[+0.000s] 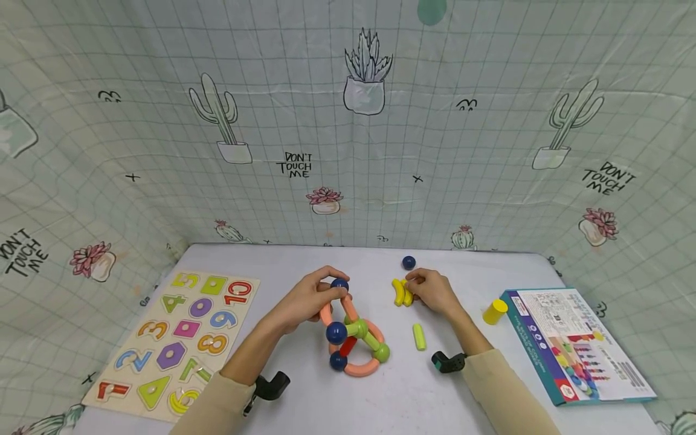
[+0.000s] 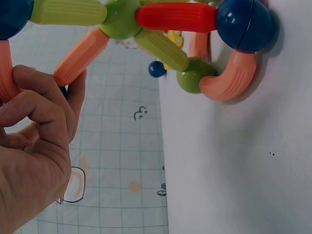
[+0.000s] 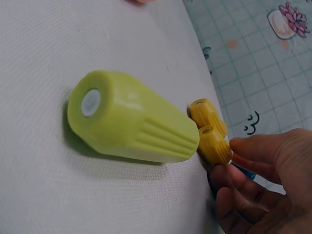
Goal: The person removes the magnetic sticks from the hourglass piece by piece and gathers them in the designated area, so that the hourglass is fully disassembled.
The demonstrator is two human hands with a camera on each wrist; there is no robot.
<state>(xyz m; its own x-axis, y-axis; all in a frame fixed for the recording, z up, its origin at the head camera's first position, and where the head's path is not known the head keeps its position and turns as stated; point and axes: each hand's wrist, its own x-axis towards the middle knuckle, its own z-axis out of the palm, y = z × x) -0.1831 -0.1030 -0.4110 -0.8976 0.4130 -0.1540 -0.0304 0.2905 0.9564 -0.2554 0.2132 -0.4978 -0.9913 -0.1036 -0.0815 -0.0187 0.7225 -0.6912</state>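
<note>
My left hand [image 1: 306, 303] grips the top of a magnetic ball-and-rod structure, its fingers and thumb around a dark blue ball [image 1: 339, 284] where two salmon rods meet. Lower in this frame are green balls [image 1: 382, 352], more blue balls [image 1: 336, 333], a red rod [image 2: 178, 17] and curved salmon rods [image 2: 233, 78]. With thumb and fingertips, my right hand [image 1: 437, 292] pinches one yellow curved rod [image 3: 214, 146]. A second yellow curved rod [image 1: 399, 292] lies right beside it on the table. Closer to me lies a short light green rod [image 3: 141, 119].
A loose blue ball [image 1: 409, 263] sits near the table's back edge. To the right are a yellow cylinder [image 1: 495, 312] and a flat toy box [image 1: 587, 344]. A number-and-shape puzzle board [image 1: 179, 320] lies on the left. Patterned cloth [image 1: 348, 145] hangs behind the table.
</note>
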